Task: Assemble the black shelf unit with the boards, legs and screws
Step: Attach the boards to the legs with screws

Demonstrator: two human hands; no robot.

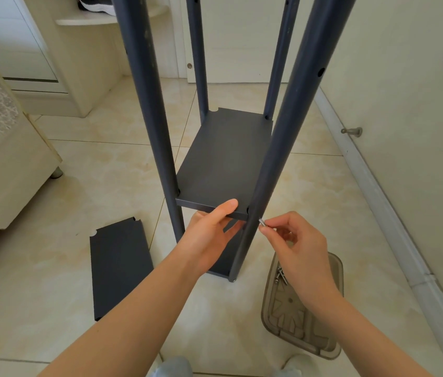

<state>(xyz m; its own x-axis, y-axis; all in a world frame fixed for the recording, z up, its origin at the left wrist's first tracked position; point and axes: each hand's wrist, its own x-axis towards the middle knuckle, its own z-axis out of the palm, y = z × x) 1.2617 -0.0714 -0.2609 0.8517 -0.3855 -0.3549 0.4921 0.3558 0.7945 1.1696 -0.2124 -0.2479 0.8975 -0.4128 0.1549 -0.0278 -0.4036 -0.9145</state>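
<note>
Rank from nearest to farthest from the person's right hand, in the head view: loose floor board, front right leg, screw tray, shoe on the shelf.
1. front right leg, just left of the right hand.
2. screw tray, on the floor beneath the hand.
3. loose board, on the floor, left.
4. shoe, far shelf, upper left.

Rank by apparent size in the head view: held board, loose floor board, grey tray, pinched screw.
1. held board
2. grey tray and loose board: too alike to rank, and an arm covers part of the tray
3. screw, pinched by the right hand
</note>
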